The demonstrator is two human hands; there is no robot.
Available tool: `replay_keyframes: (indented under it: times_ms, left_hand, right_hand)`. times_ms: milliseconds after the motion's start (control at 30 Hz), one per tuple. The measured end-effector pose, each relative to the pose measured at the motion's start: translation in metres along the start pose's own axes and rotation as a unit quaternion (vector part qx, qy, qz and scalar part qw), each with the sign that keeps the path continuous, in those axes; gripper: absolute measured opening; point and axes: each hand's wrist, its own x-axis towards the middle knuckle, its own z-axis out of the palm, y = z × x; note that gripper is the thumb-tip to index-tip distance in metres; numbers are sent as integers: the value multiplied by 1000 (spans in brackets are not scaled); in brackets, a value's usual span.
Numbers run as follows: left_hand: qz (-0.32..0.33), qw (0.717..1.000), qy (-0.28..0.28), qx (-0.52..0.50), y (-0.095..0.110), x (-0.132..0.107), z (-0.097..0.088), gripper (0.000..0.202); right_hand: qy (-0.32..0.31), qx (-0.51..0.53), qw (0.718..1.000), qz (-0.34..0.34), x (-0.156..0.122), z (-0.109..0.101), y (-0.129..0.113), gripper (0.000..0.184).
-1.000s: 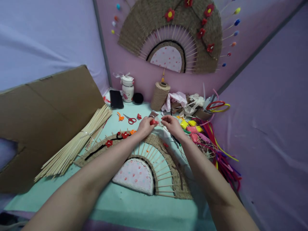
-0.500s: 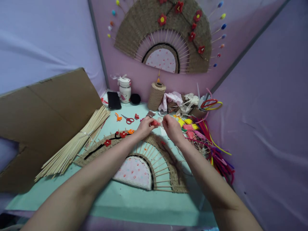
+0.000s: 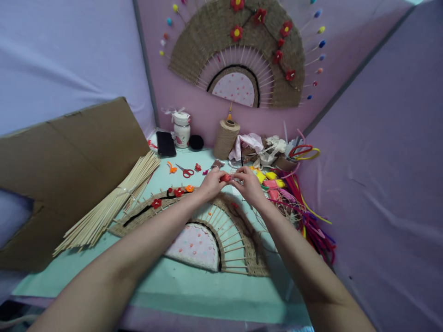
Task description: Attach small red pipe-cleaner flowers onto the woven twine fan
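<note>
Two hands (image 3: 212, 183) (image 3: 250, 185), one red piece (image 3: 225, 177) held, two woven fans (image 3: 256, 263) (image 3: 194, 50).

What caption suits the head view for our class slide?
Left hand holding a small red piece, right hand close beside it, near a brown woven fan-shaped panel.

Pink wall (image 3: 204, 121) between lilac side walls (image 3: 377, 152)
</note>
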Motion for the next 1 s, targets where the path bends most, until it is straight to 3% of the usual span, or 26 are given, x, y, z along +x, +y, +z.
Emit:
replay_keyframes:
  times_ms: [300, 467, 600, 700, 867, 1000]
  left_hand:
    - [-4, 999, -21, 28, 0, 1, 1, 7]
    - [-30, 999, -27, 35, -11, 4, 2, 7]
    - [-92, 995, -19, 23, -25, 11, 3, 6]
    - [-144, 989, -21, -12, -27, 18, 4, 17]
    - [-211, 970, -8, -124, -1, 27, -3, 39]
    - [-259, 930, -17, -261, 37, 4, -11, 29]
  right_hand:
    - [6, 39, 999, 22, 3, 10, -2, 10]
    - [1, 132, 983, 128, 5, 9, -2, 8]
    - [43, 160, 966, 199, 3, 2, 2, 15]
    - [38, 205, 944, 256, -3, -4, 2, 25]
    - [7, 276, 906, 320, -21, -16, -16, 35]
    - [50, 315, 895, 312, -40, -21, -46, 28]
